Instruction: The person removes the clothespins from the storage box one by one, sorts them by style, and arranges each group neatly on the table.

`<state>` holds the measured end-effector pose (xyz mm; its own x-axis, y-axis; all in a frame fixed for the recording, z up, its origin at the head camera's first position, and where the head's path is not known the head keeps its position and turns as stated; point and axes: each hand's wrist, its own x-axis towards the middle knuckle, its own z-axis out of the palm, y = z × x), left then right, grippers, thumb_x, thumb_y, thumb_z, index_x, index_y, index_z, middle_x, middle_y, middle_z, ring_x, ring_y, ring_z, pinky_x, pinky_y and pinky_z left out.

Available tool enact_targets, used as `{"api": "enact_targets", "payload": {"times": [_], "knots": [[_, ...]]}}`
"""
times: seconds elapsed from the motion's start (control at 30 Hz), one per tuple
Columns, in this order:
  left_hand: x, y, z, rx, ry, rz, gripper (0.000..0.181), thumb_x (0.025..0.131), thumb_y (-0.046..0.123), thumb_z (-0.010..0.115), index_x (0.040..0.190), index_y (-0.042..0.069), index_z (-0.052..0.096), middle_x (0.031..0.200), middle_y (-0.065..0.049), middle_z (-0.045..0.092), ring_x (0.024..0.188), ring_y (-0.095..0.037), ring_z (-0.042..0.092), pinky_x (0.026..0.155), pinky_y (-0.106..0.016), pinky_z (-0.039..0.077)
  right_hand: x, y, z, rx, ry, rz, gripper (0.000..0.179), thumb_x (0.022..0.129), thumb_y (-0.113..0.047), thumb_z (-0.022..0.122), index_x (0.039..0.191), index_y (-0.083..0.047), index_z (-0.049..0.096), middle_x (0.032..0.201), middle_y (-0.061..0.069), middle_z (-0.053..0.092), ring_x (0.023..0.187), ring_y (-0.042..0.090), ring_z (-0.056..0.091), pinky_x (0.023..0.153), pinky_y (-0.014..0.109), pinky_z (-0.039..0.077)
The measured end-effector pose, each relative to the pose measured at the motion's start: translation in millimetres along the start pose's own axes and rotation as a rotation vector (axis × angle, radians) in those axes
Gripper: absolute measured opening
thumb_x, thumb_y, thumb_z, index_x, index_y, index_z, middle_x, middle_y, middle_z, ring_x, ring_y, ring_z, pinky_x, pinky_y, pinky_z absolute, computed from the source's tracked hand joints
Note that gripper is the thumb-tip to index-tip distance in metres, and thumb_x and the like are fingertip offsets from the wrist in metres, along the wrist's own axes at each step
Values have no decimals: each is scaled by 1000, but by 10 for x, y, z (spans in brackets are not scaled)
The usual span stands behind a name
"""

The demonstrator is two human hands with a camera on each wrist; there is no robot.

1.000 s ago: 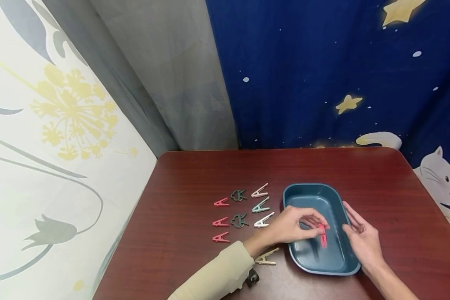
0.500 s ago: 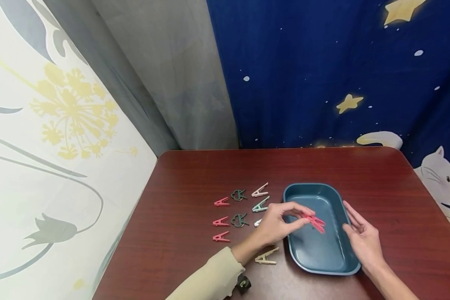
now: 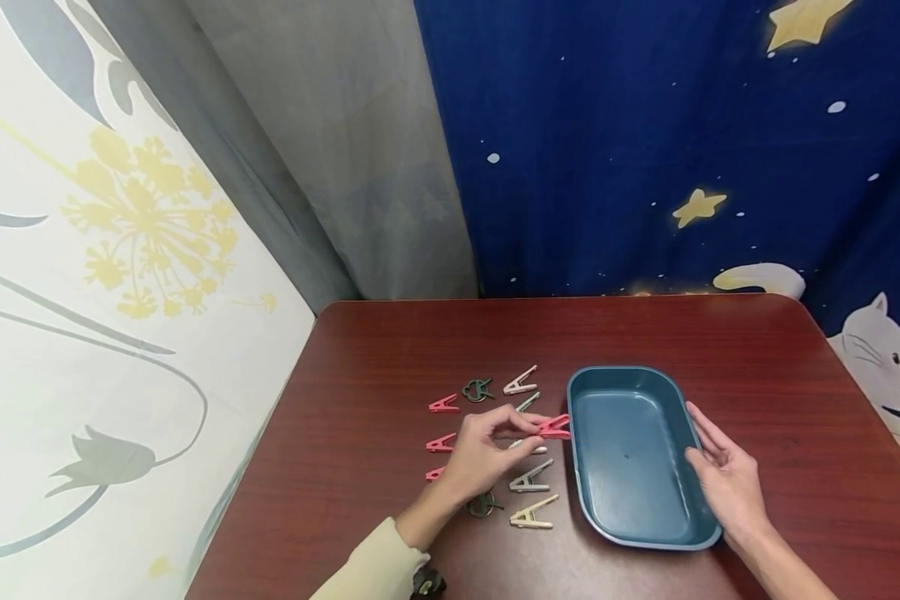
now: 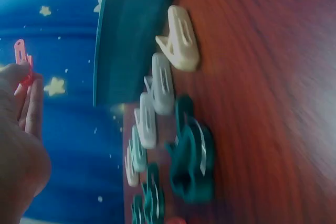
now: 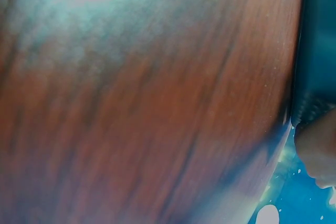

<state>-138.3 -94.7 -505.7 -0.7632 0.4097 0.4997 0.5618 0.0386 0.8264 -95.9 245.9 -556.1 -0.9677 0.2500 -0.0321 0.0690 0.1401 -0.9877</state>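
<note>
My left hand [image 3: 476,458] pinches a red plastic clothespin [image 3: 557,427] between thumb and fingertips, above the table just left of the blue-green tray [image 3: 626,379]. In the left wrist view the clothespin [image 4: 21,53] points up, away from the fingertips. My right hand [image 3: 731,483] holds the tray's right wall, thumb at the rim and fingers along the outside. Under the left hand, a white clothespin [image 3: 537,448] and a mint one [image 3: 527,402] are partly covered. A red clothespin [image 3: 434,473] shows only in part beside the wrist.
Left of the tray lie a pale pink clothespin [image 3: 521,382], a grey one [image 3: 532,477] and a yellow one [image 3: 532,514]. Farther left are dark green round clips [image 3: 477,390] and red clothespins [image 3: 443,404]. A white wall [image 3: 217,400] borders the table's left side.
My left hand has moved left, bringing the red clothespin from over the tray to just outside its left wall. The right hand and the tray have stayed in place.
</note>
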Motion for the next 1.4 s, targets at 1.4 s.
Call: {"api": "enact_targets", "payload": {"times": [1.4], "knots": [[-1647, -89, -670, 508, 280, -265, 29, 82, 2, 89, 100, 23, 80, 102, 12, 79, 79, -7, 71, 70, -20, 57, -12, -22, 5, 19, -3, 15, 63, 102, 6, 57, 161, -9, 44, 148, -10, 51, 113, -21, 55, 86, 3, 45]]}}
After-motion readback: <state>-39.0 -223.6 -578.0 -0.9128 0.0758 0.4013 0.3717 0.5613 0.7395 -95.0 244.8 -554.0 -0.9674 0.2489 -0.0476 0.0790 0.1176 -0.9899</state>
